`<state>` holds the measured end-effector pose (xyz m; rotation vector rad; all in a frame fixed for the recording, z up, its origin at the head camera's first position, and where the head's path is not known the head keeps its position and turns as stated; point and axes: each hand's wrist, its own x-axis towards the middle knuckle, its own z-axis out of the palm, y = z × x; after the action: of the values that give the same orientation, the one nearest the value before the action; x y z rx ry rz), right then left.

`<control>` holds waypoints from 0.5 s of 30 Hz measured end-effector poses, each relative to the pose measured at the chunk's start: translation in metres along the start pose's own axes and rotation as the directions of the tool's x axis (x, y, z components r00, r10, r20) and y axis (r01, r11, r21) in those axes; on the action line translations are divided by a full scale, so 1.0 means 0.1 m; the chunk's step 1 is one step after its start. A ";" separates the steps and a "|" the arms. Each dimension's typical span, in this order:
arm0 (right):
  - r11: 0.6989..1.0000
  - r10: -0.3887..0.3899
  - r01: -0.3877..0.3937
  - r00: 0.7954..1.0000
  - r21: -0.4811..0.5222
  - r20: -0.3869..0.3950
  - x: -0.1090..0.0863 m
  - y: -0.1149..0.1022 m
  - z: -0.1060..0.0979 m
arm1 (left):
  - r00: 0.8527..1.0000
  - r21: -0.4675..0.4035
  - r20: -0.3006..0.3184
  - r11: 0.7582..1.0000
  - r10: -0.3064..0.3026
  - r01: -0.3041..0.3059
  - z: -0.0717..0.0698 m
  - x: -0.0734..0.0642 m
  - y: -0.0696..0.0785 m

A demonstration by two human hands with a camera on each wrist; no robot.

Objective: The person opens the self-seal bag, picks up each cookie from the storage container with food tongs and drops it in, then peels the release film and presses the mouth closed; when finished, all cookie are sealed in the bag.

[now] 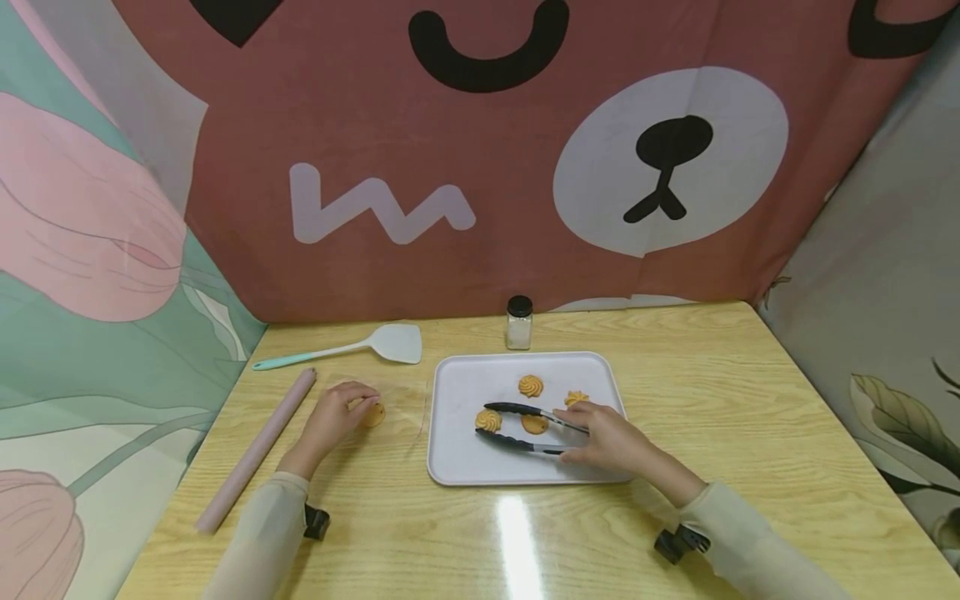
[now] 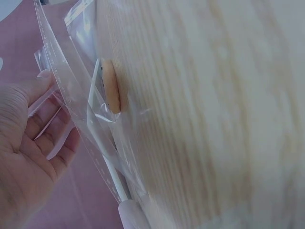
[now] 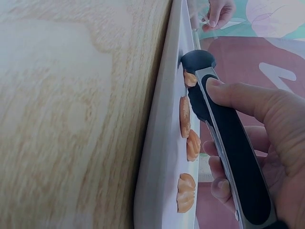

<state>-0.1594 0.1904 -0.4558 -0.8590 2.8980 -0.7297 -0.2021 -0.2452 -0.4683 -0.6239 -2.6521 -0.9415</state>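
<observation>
My left hand (image 1: 335,419) pinches the edge of a clear plastic bag (image 2: 81,109). A flat round cookie (image 2: 111,87) with dark specks lies inside the bag, on the table. My right hand (image 1: 611,437) grips black-tipped metal tongs (image 3: 233,148) over the white tray (image 1: 457,379). The tongs' spread tips stand on either side of a swirled cookie (image 1: 488,419); whether they touch it I cannot tell. A flat cookie (image 1: 535,425) lies between the tong arms. Farther back on the tray are another swirled cookie (image 1: 531,385) and a piped cookie (image 1: 576,398), close to my right fingers.
A white spatula (image 1: 396,342) with a mint handle lies at the back left. Left of my left hand is a long pinkish roll (image 1: 258,450). Behind the tray stands a small black-lidded glass jar (image 1: 519,323). Printed cloth (image 1: 510,267) hangs along the table's back edge.
</observation>
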 end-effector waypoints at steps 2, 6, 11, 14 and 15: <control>1.000 -0.001 0.001 1.000 0.002 -0.011 0.02 0.01 -0.02 | 1.000 0.003 -0.003 1.000 0.004 -0.004 -0.01 0.03 -0.01; 1.000 -0.008 0.009 0.999 0.012 -0.037 0.08 0.02 -0.06 | 1.000 0.011 -0.004 1.000 0.008 -0.008 -0.04 0.08 -0.02; 0.999 -0.048 0.049 0.996 0.009 -0.070 0.14 0.02 -0.06 | 1.000 0.025 -0.013 1.000 0.016 -0.015 -0.02 0.08 -0.04; 0.998 -0.068 0.068 0.995 0.008 -0.067 0.13 0.00 -0.01 | 1.000 0.039 -0.011 0.999 0.024 -0.023 0.03 0.03 -0.05; 0.997 -0.073 0.074 0.995 0.007 -0.067 0.13 -0.01 0.00 | 1.000 0.039 -0.013 0.999 0.028 -0.028 0.04 0.02 -0.05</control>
<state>-0.1703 0.1827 -0.4540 -0.9637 2.9318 -0.7919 -0.2070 -0.2456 -0.4730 -0.6417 -2.6362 -0.8816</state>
